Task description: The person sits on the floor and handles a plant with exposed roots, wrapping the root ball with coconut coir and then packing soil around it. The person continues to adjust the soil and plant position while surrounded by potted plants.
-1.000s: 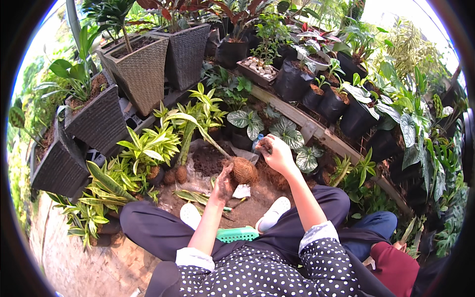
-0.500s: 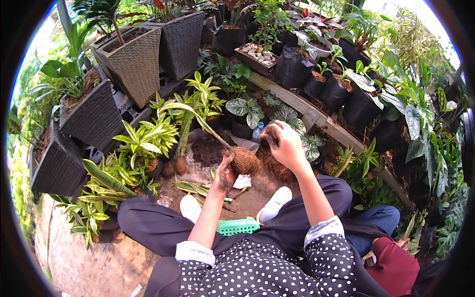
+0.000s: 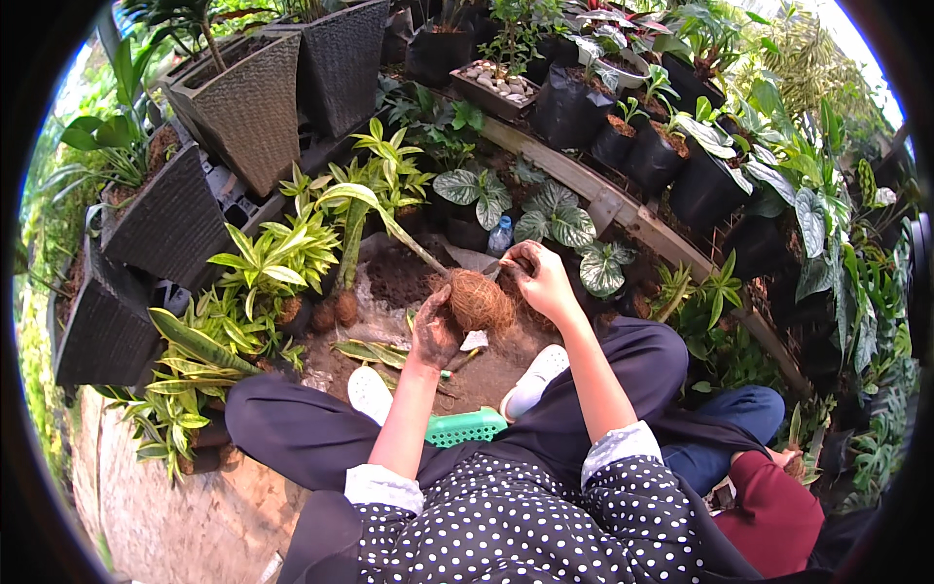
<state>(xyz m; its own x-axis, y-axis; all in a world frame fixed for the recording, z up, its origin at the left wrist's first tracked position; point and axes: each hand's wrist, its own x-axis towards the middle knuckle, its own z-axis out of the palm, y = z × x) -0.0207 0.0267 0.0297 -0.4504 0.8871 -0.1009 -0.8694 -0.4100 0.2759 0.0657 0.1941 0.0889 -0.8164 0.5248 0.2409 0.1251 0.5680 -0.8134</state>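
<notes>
Brown coir fibre, wound into one root ball (image 3: 479, 300), cupped from below-left by the soil-smeared left hand (image 3: 433, 334), fingers closed against its side. Held just above the patch of dark loose soil (image 3: 399, 277) in front of the crossed legs. One long green-leaved plant (image 3: 362, 204) rising from the ball, stem leaning up and left. Right hand (image 3: 541, 280) just right of the ball's top, fingertips pinched together on something thin at its upper edge; too small to tell what. Hands close together, both on the one bundle.

Counted: two white shoes (image 3: 533, 382), one green plastic basket (image 3: 465, 425) between them, one small clear bottle (image 3: 499, 235) just behind the soil, four dark woven square planters (image 3: 243, 107) at upper left, a row of black nursery bags (image 3: 642, 146) along the wooden plank (image 3: 623, 209).

Against a second ago: ball a little lower and nearer the lap, right hand dropped from above it to its upper right edge, left hand unchanged in its grip.

Containers: woven planters filled with soil and leafy plants; one shallow tray (image 3: 501, 83) holding pale pebbles; nursery bags each carrying a seedling in brown mix.
</notes>
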